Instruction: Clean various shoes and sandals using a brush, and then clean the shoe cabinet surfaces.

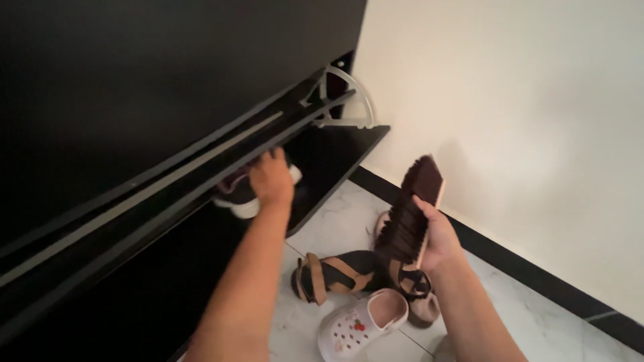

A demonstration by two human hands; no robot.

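Note:
My left hand (270, 177) reaches into the tilted-open drawer of a black shoe cabinet (134, 80) and grips a dark sneaker with a white sole (243, 200) lying inside. My right hand (437, 236) is held over the floor, closed on a wooden brush with dark brown bristles (410, 209), bristles facing left. Below that hand lie a black and tan sandal (330, 274), a second matching sandal (417, 288) and a white clog with red charms (362, 323).
The open drawer front (335, 151) juts out low over the white marble floor (537, 322). A cream wall (523, 121) with a black skirting strip (510, 258) runs along the right.

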